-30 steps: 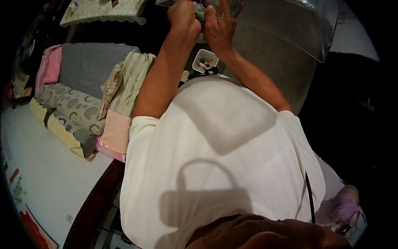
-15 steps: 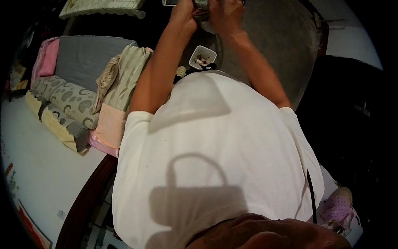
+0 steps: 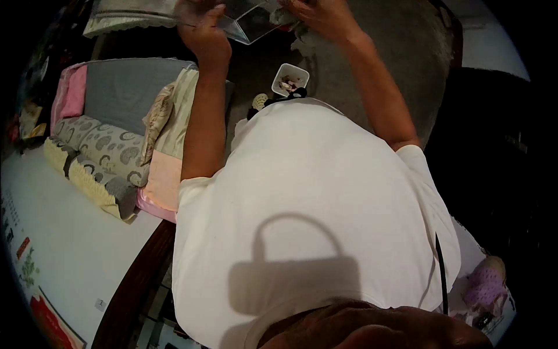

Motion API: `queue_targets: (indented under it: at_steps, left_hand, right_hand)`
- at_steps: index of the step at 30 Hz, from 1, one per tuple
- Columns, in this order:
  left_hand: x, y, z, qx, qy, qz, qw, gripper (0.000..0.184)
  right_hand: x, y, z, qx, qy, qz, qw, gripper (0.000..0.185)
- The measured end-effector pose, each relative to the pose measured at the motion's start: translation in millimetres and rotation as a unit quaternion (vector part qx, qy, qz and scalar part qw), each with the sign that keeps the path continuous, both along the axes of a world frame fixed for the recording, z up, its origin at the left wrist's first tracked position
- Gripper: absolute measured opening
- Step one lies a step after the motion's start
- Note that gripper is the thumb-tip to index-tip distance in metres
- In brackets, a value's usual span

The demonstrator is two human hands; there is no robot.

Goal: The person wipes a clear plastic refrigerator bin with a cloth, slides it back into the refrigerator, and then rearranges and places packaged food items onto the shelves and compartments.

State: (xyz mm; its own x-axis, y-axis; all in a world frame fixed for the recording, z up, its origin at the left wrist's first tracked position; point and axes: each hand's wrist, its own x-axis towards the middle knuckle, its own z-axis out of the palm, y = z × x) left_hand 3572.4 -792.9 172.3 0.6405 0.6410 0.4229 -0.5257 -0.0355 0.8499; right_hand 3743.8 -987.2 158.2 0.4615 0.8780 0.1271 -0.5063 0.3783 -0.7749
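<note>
At the top of the head view, my left hand [image 3: 204, 32] is closed at a clear, see-through plastic container [image 3: 247, 24]; motion blurs its fingertips. The container has straight edges and a pointed lower corner, and its upper part runs out of the frame. My right hand [image 3: 325, 16] is on the container's right side, with fingers bent. A pale, crumpled, limp piece [image 3: 303, 39] hangs below those fingers; its kind is unclear. A blurred see-through strip [image 3: 139, 14] reaches left from my left hand.
A small white square tub [image 3: 290, 79] with scraps inside stands on the dark floor [image 3: 383, 46] below my hands. At left is a grey sofa [image 3: 128, 93] with patterned bolsters [image 3: 113, 148] and folded cloths. A lace-edged cover [image 3: 125, 26] lies beyond it.
My hands have moved apart, the left one going left and slightly down. More of the clear container now shows between them. The view has shifted slightly.
</note>
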Motion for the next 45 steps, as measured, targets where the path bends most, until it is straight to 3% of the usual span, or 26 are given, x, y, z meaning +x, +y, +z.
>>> queue_targets:
  at_steps: [1,2,3,6,7,8,10,11,12,13,15,27,33,36,39,42,43,44,45]
  left_hand:
    - [1,4,6,-0.051,-0.027,0.011,0.998,0.063]
    - [3,9,12,-0.100,-0.054,0.020,0.993,0.059]
    - [2,14,18,-0.095,-0.054,0.018,0.994,0.059]
    - [-1,28,23,-0.251,-0.126,-0.042,0.959,0.053]
    - [-7,23,34,-0.248,-0.121,-0.048,0.960,0.053]
    - [-20,18,44,-0.382,-0.161,-0.155,0.897,0.055]
    - [-10,25,27,-0.381,-0.179,-0.202,0.884,0.072]
    - [-4,25,20,-0.377,-0.171,-0.205,0.887,0.072]
    - [-1,21,16,-0.378,-0.171,-0.223,0.882,0.070]
    - [0,17,12,-0.386,-0.168,-0.235,0.876,0.069]
    - [1,7,6,-0.402,-0.163,-0.254,0.864,0.066]
    - [-11,-1,7,-0.419,-0.145,-0.275,0.853,0.052]
    - [-9,-4,1,-0.435,-0.141,-0.276,0.845,0.046]
    - [-5,-3,-3,-0.448,-0.133,-0.273,0.841,0.044]
    - [1,9,-12,-0.466,-0.115,-0.259,0.838,0.041]
    - [1,25,-12,-0.483,-0.110,-0.265,0.827,0.040]
    - [0,28,-14,-0.486,-0.119,-0.281,0.819,0.039]
    - [-1,33,-19,-0.490,-0.133,-0.313,0.802,0.039]
    - [-2,24,0,-0.456,-0.036,-0.123,0.881,0.035]
  right_hand:
    - [-22,-11,42,-0.123,-0.228,-0.056,0.964,0.043]
    - [-34,-17,65,-0.237,-0.439,-0.112,0.859,0.057]
    - [-31,-18,62,-0.234,-0.439,-0.115,0.860,0.057]
    - [-33,-25,51,-0.147,-0.431,-0.133,0.880,0.071]
    - [-43,-27,58,-0.158,-0.374,-0.108,0.908,0.072]
    - [-51,-27,61,-0.165,-0.315,-0.083,0.931,0.072]
    - [-64,-21,52,-0.113,-0.263,-0.060,0.956,0.066]
    - [-71,-16,47,-0.061,-0.217,-0.028,0.974,0.061]
    - [-85,-14,57,-0.019,-0.443,-0.119,0.888,0.046]
    - [-95,-10,60,-0.012,-0.436,-0.122,0.892,0.046]
    - [-113,0,63,0.019,-0.552,-0.151,0.820,0.057]
    - [-149,4,43,-0.007,-0.592,-0.123,0.797,0.045]
    - [-151,4,55,-0.005,-0.620,-0.135,0.773,0.044]
    - [-146,6,49,-0.011,-0.633,-0.194,0.750,0.038]
    - [-133,0,40,0.011,-0.586,-0.253,0.770,0.032]
    - [-108,-13,21,-0.031,-0.441,-0.250,0.862,0.021]
    - [-100,-17,12,-0.035,-0.448,-0.244,0.860,0.021]
    - [-92,-21,2,-0.037,-0.357,-0.256,0.898,0.018]
    - [-85,-24,-1,-0.040,-0.262,-0.265,0.927,0.016]
